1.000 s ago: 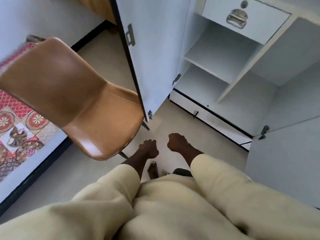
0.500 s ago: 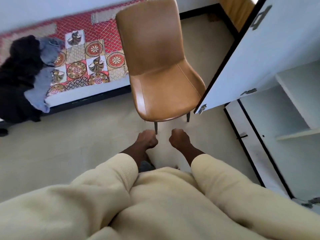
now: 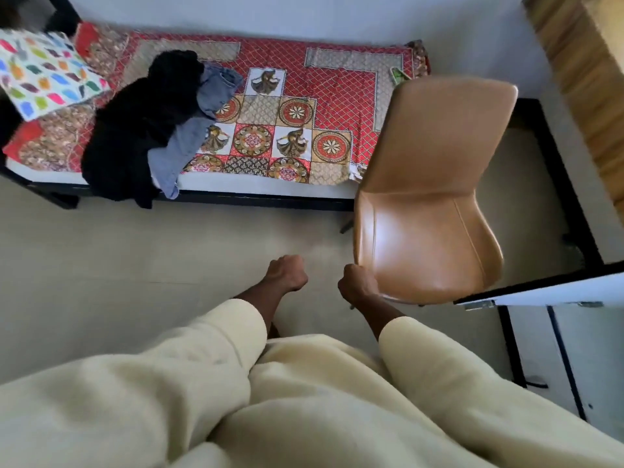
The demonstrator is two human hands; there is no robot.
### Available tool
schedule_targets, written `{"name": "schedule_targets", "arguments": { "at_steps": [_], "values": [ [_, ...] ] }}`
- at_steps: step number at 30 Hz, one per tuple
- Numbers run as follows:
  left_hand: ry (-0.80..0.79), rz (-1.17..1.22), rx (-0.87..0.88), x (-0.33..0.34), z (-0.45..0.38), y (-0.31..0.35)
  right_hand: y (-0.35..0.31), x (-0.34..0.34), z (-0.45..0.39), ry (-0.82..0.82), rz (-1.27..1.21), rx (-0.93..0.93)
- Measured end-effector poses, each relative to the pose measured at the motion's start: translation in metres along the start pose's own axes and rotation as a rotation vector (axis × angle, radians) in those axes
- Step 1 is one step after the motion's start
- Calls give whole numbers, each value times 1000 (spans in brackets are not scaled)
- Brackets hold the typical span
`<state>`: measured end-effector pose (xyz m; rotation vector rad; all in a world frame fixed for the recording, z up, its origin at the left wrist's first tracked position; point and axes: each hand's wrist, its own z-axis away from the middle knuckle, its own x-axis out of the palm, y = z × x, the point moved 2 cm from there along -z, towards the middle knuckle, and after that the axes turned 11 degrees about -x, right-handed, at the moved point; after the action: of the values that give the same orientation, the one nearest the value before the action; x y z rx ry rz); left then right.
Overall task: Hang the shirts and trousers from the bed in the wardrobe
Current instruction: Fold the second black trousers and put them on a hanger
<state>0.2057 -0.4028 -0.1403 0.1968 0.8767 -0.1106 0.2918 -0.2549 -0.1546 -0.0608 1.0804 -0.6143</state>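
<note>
1. Two fists, both empty: my left hand (image 3: 287, 273) and right hand (image 3: 358, 285) are curled closed on nothing, held low in front of me, I judge because nothing has been picked up yet.
2. Well beyond and left of my left hand, the clothes (image 3: 148, 126) lie heaped on the bed (image 3: 337, 82), a black piece over blue ones, spilling over the near edge.
3. Just beside my right hand sits the chair (image 3: 429, 204); I cannot tell whether my knuckles touch its seat.
4. Right of that hand, a wardrobe (image 3: 547, 292) door stands open, ready for hanging.
</note>
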Motion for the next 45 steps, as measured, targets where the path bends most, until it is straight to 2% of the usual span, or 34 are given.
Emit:
{"name": "schedule_targets", "arguments": {
  "at_steps": [6,10,14,17,24,27,32,35,41,45],
  "values": [
    [47,63,-159,-72,-50,-114,-127,0,-88,6,-34,-122],
    [48,118,-236,-106,-91,-167,-195,-7,-142,-27,-21,-199],
    [-10,169,-250,-130,-135,-193,-228,-18,-200,-67,-41,-190],
    [17,149,-269,-159,-176,-217,-256,-31,-253,-71,-78,-179],
    [22,199,-379,-261,-282,-281,-345,-78,-378,-84,-76,-194],
    [69,226,-388,-310,-334,-301,-384,-98,-430,-120,-54,-227],
    [37,192,-360,-374,-418,-333,-439,-123,-507,-160,-59,-215],
    [43,167,-327,-414,-481,-362,-475,-135,-561,-131,-92,-197],
    [-10,157,-233,-466,-623,-419,-519,-145,-671,-93,-139,-45],
    [-72,226,-248,-490,-730,-454,-552,-138,-754,-96,-185,11]
  ]
}}
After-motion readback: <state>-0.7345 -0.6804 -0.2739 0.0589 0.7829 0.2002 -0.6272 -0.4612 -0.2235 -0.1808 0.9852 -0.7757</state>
